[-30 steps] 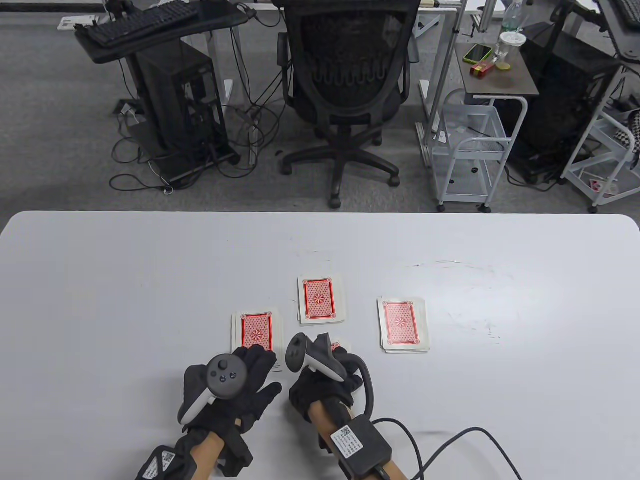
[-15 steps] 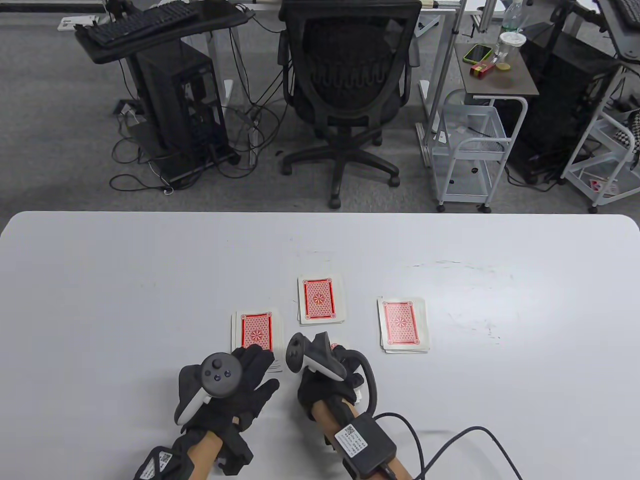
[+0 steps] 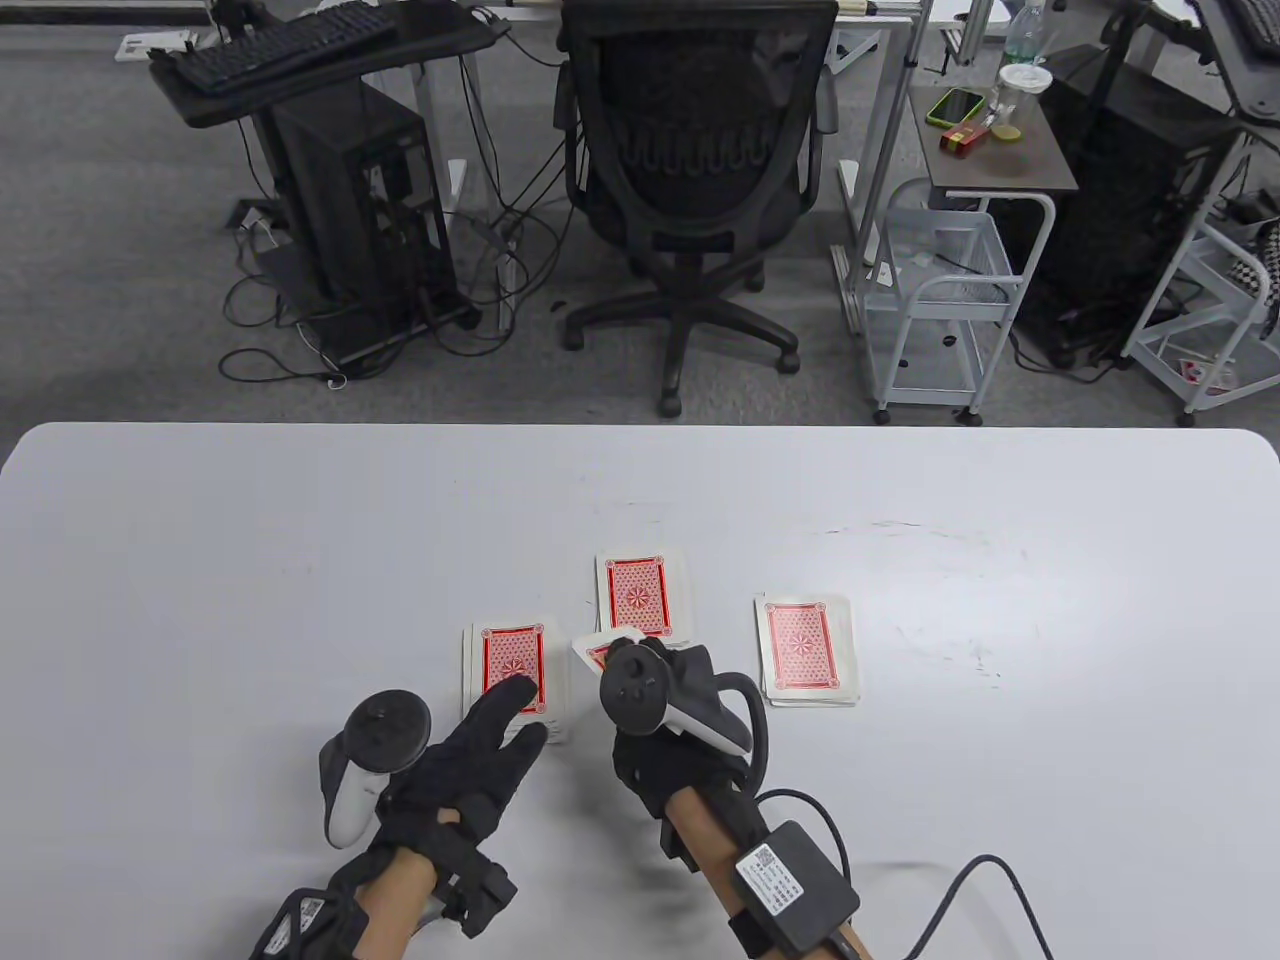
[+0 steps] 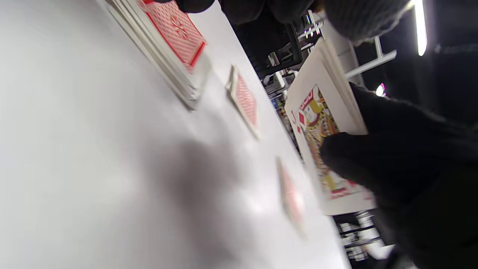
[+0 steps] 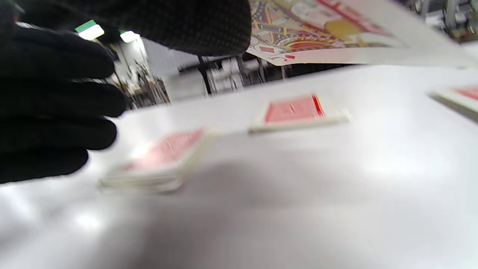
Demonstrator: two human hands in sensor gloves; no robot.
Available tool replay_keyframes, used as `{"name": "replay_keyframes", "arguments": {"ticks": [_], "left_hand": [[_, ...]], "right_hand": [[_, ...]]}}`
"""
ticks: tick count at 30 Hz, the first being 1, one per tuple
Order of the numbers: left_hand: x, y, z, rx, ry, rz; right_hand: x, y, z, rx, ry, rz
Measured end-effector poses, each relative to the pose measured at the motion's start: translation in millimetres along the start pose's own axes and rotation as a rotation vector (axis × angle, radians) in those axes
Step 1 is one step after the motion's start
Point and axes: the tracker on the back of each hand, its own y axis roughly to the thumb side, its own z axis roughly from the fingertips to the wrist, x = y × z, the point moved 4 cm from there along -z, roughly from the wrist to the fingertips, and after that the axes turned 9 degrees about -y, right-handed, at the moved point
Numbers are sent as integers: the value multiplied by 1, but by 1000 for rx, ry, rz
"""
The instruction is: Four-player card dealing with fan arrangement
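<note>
Gripping a small packet of cards (image 4: 328, 149), the right hand (image 3: 680, 770) holds it clear of the white table (image 3: 200, 560), thumb pressed on the bottom face, a jack of diamonds (image 5: 298, 41). From above, only one red-backed corner (image 3: 597, 652) of that packet pokes out beyond the right hand's tracker, toward 11 o'clock; which way its long axis runs cannot be told there.

Three face-down piles lie on the table, each with its long axis running 12 to 6. The left pile (image 3: 512, 665) sits at 9 o'clock of the held packet, the middle pile (image 3: 640, 595) at 12 o'clock just beyond it, and the right pile (image 3: 808, 650) at 3 o'clock, apart from the others.

The left hand (image 3: 460, 780) lies flat with straight, relaxed fingers (image 3: 505, 700) reaching toward 1 o'clock, their tips resting on the near edge of the left pile. It holds nothing.
</note>
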Motion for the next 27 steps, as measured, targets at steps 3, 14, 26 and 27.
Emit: {"name": "replay_keyframes", "arguments": {"ticks": [3,14,26,27], "left_hand": [[0,-3,0,67,-32,182],[28,-1,-9,293,-271,703],[25,-13,-13,197,-205,737],[24,-13,-13,193,-187,761]], "right_hand": [[9,22,3,132,-84,-22],[-10,87,16,315,-115,-72],[-17,66,13,336,44,-422],[-16,64,14,342,53,-465]]}}
